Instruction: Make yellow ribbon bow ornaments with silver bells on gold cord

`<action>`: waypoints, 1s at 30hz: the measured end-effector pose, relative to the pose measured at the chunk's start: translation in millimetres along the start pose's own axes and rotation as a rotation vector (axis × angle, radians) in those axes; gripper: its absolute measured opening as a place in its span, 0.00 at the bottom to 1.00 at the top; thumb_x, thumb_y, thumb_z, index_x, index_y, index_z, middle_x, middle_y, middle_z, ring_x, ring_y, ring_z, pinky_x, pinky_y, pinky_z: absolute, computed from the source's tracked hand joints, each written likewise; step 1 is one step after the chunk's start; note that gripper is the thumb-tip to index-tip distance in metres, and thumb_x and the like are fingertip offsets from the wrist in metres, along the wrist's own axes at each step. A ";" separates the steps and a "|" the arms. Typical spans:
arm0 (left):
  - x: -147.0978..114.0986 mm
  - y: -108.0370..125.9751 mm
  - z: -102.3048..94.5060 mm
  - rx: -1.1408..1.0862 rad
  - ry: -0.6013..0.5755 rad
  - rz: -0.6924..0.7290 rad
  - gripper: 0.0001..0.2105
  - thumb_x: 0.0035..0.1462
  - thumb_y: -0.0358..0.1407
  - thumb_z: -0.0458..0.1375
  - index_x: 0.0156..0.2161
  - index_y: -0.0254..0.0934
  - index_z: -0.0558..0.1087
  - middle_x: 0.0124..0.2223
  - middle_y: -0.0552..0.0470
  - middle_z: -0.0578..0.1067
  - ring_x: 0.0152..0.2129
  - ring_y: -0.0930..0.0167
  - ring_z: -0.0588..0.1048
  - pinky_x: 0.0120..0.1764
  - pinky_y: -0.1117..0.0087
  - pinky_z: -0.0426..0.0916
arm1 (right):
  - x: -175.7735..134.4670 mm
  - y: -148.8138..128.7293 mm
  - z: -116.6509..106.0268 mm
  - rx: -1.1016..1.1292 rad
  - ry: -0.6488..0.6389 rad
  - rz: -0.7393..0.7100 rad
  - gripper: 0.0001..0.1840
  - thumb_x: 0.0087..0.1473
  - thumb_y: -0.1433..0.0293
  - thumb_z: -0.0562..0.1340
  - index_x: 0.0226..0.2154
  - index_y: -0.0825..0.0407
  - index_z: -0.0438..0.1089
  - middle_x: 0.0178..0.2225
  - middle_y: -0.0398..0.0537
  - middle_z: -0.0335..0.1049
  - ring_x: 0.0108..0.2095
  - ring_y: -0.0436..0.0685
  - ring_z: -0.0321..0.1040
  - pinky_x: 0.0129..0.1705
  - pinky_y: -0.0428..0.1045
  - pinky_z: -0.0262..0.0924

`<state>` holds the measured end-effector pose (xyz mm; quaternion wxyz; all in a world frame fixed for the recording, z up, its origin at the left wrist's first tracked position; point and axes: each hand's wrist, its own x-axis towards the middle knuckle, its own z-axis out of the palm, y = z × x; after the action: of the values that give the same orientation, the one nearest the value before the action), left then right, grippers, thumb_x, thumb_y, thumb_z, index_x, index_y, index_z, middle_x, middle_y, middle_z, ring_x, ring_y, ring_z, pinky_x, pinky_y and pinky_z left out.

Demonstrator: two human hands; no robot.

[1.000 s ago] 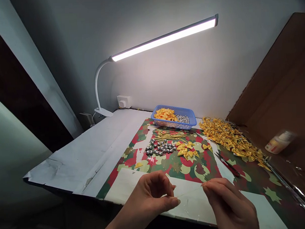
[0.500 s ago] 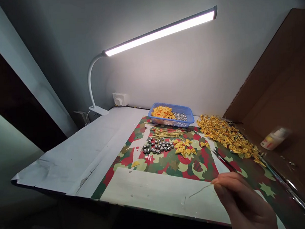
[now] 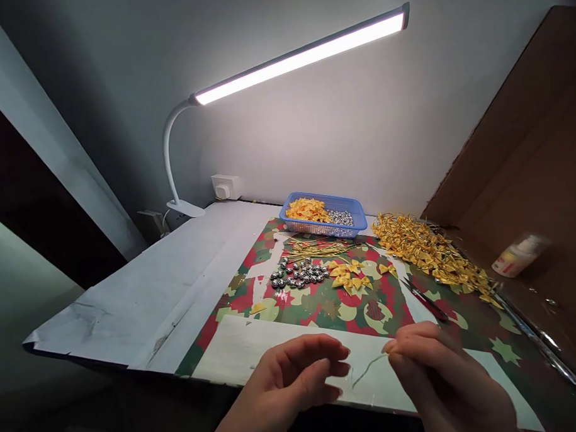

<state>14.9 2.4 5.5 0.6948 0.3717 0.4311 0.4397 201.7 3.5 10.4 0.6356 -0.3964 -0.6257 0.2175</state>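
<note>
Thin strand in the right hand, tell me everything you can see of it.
The strand is pale, thread-like and gently curved, its material unclear. The right hand pinches it between thumb and fingers, hiding any rest; the free end slants down toward the left hand, apart from it, over the white sheet.

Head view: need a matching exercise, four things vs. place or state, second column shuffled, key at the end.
Things
1. Thin strand
2. Blue basket
3. Lamp
4. Left hand

Place or state
A. Lit, at the top of the view
B. Open, fingers curved, with no object visible in its grasp
C. Pinched between fingertips of the right hand
D. By the wall, holding yellow bows and silver beads

Pairs: 1-C, 2-D, 3-A, 4-B
</note>
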 end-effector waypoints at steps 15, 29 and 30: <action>15.1 -14.3 10.5 -0.004 -0.131 -0.097 0.04 0.53 0.30 0.68 0.29 0.33 0.78 0.22 0.55 0.77 0.21 0.76 0.73 0.28 0.77 0.67 | 6.7 4.7 2.7 -0.022 -0.041 -0.044 0.07 0.60 0.76 0.63 0.33 0.47 0.73 0.29 0.41 0.70 0.29 0.48 0.67 0.21 0.40 0.55; 3.6 0.9 3.1 -0.487 -0.005 -0.041 0.11 0.42 0.41 0.76 0.22 0.40 0.80 0.34 0.53 0.81 0.46 0.63 0.77 0.44 0.67 0.74 | -27.1 34.4 16.7 -0.033 -0.088 0.035 0.07 0.63 0.72 0.61 0.32 0.48 0.71 0.29 0.40 0.67 0.28 0.48 0.65 0.31 0.42 0.59; 4.6 1.6 2.7 -0.489 -0.029 -0.028 0.10 0.43 0.41 0.75 0.22 0.40 0.80 0.31 0.55 0.80 0.40 0.66 0.79 0.42 0.69 0.75 | -31.7 36.5 20.9 -0.023 -0.092 0.019 0.07 0.63 0.72 0.61 0.32 0.48 0.71 0.29 0.40 0.67 0.27 0.48 0.65 0.29 0.42 0.58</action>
<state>18.1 6.8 6.7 0.7762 0.1928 0.3068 0.5160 185.6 5.4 -39.7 0.5993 -0.3993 -0.6530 0.2344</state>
